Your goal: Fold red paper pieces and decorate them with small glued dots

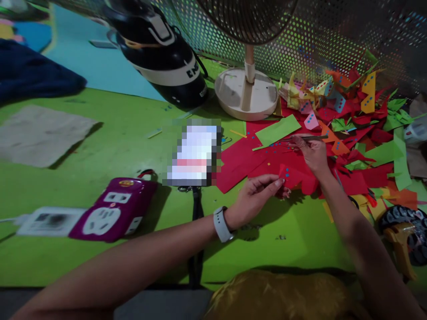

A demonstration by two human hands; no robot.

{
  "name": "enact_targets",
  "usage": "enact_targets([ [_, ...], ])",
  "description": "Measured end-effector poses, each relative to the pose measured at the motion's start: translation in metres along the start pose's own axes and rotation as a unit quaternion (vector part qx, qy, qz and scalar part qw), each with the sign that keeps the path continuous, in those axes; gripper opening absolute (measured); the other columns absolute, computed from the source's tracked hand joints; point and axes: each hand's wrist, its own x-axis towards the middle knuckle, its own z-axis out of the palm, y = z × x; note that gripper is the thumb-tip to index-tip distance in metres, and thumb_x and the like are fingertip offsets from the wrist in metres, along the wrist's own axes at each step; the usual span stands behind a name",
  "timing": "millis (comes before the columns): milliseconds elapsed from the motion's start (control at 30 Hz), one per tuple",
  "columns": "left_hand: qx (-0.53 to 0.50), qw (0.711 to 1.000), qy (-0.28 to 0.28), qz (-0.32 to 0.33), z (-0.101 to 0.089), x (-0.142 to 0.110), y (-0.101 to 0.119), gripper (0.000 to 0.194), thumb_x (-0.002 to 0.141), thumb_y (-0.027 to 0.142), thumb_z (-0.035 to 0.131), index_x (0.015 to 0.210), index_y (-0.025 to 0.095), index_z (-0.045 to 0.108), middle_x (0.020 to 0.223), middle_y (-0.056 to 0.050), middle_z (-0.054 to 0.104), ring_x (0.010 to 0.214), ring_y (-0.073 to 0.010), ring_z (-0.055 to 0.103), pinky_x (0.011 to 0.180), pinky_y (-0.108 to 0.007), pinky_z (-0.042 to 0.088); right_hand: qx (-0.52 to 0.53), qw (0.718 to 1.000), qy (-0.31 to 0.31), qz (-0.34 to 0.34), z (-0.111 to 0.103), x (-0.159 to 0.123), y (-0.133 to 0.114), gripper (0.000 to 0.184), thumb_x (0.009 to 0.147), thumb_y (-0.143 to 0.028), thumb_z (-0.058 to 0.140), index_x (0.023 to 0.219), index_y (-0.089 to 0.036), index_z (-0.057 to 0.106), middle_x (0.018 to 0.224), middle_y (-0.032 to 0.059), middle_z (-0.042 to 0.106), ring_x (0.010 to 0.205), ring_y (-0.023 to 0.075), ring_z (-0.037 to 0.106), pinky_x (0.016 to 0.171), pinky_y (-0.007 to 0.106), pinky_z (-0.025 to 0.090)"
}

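My left hand, with a white watch on the wrist, pinches a small folded red paper piece dotted with blue, just above the green table. My right hand is closed on thin metal tweezers that point left over red paper sheets. A green paper sheet lies just beyond the tweezers' tip.
A heap of folded coloured paper pieces fills the far right. A fan base and a black helmet stand at the back. A purple power strip, a blurred phone and a tape dispenser lie nearby.
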Motion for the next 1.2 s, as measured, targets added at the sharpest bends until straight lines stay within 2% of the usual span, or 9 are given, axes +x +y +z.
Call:
enact_targets([
  [233,0.001,1.0,-0.002,0.004,-0.0006,0.0005,-0.0002,0.032,0.081,0.05,0.076,0.085,0.019,0.074,0.081,-0.004,0.078,0.073,-0.016,0.071,0.077,-0.031,0.059,-0.018,1.0,0.003,-0.02,-0.002,-0.0019,-0.0017,0.052,0.07,-0.072,0.073,0.081,-0.021,0.073,0.085,0.0051,0.078,0.076,0.0238,0.077,0.071,0.035,0.063],
  [400,0.005,1.0,-0.001,0.0,-0.0005,0.0005,0.0005,0.033,0.081,0.05,0.076,0.086,0.018,0.074,0.081,-0.005,0.078,0.073,-0.0163,0.071,0.077,-0.032,0.059,-0.051,0.998,0.013,-0.023,-0.0052,-0.0032,-0.0012,0.055,0.071,-0.075,0.07,0.079,-0.02,0.072,0.08,0.0062,0.078,0.074,0.0247,0.077,0.07,0.036,0.063],
  [667,0.004,1.0,-0.002,-0.002,0.0001,0.0001,0.002,0.036,0.08,0.052,0.077,0.085,0.017,0.073,0.081,-0.005,0.078,0.072,-0.016,0.07,0.076,-0.031,0.059,-0.087,0.995,-0.008,-0.05,-0.0061,-0.0045,0.0048,0.048,0.082,-0.067,0.066,0.085,-0.02,0.074,0.083,0.0068,0.079,0.078,0.0243,0.077,0.068,0.035,0.062],
  [900,0.004,1.0,0.001,0.001,-0.0005,0.0001,0.0003,0.034,0.081,0.051,0.077,0.085,0.018,0.073,0.08,-0.004,0.078,0.071,-0.0155,0.07,0.076,-0.031,0.059,-0.08,0.996,-0.008,-0.033,-0.0048,-0.0052,0.0052,0.052,0.078,-0.071,0.065,0.084,-0.021,0.073,0.085,0.0053,0.079,0.078,0.0234,0.077,0.071,0.034,0.062],
  [1200,0.01,1.0,0.0,0.002,-0.0005,0.0005,0.0019,0.035,0.081,0.051,0.076,0.085,0.017,0.072,0.08,-0.005,0.077,0.071,-0.0162,0.07,0.076,-0.031,0.059,-0.073,0.996,0.019,-0.054,-0.0019,-0.0076,0.0023,0.05,0.079,-0.07,0.066,0.082,-0.021,0.073,0.085,0.0057,0.079,0.078,0.023,0.077,0.073,0.035,0.062],
])
